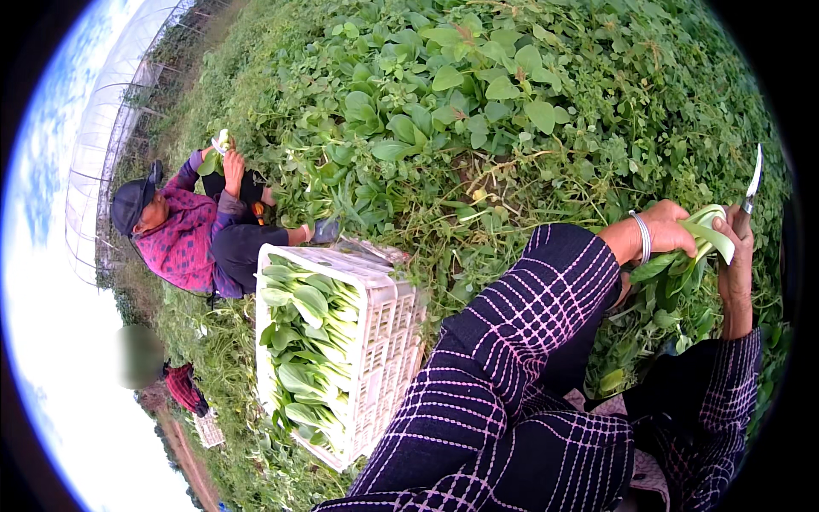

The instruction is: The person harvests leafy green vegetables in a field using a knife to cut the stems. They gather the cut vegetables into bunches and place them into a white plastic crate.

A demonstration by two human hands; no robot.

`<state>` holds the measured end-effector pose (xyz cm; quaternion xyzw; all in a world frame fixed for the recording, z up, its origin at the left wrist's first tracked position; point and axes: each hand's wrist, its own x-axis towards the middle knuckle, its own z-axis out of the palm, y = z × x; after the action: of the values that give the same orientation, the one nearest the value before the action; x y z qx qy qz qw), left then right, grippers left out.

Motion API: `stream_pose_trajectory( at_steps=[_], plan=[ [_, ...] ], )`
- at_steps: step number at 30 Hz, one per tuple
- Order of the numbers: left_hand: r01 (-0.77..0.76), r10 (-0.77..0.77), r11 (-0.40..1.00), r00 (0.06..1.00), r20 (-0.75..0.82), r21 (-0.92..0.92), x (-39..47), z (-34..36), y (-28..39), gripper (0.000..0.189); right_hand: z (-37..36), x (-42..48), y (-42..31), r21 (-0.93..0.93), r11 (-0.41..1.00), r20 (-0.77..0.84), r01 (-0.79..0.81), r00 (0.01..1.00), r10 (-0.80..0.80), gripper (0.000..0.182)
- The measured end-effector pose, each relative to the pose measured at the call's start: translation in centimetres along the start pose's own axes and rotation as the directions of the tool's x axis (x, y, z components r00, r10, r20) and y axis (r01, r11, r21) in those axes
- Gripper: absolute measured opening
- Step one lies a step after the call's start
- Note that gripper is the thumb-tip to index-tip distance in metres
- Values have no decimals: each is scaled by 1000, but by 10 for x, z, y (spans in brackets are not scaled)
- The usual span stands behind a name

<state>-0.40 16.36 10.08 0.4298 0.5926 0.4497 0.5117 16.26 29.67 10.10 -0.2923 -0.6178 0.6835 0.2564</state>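
My left hand (665, 230), with silvery bangles at its wrist, grips a head of bok choy (710, 233). Its pale stalks point toward my right hand, and its green leaves hang below my fingers. My right hand (736, 256) holds a small knife (755, 176) by the handle, with the blade pointing away from the stalks. The thumb of that hand touches the pale stalks. Some fingers of both hands are hidden by the vegetable.
Left of my arm stands a white plastic crate (390, 352) filled with bok choy (313, 345). Beyond it a co-worker (185, 237) sits low, holding greens. Another person (185, 387) is farther back near a second crate (208, 429). Leafy plants (409, 121) and a plastic-covered greenhouse (96, 160) are also in view.
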Motion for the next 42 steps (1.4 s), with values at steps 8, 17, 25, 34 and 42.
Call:
stream_pose_trajectory(
  at_steps=[8, 17, 25, 34, 42],
  plan=[
    [-134, 126, 975, 991, -53, -178, 22, 28, 1, 42, -47, -2, -7, -30, 995, -28, 93, 995, -94, 20],
    [160, -194, 951, 975, -109, -264, 83, 25, -26, 31, -129, 28, -11, 576, 778, -481, 251, 873, 75, 32],
    [-96, -215, 708, 914, 343, 700, 122, 76, -34, 54, -205, 17, 7, 779, 623, -234, 77, 956, 174, 17],
    [296, -96, 884, 872, 480, -362, 125, 102, 21, 62, -156, 3, -3, 134, 991, -53, 19, 999, -12, 33],
    [176, -19, 915, 917, 398, -362, 107, 98, 9, 39, -97, 8, -21, 321, 941, 33, 105, 992, -122, 24]
  ],
)
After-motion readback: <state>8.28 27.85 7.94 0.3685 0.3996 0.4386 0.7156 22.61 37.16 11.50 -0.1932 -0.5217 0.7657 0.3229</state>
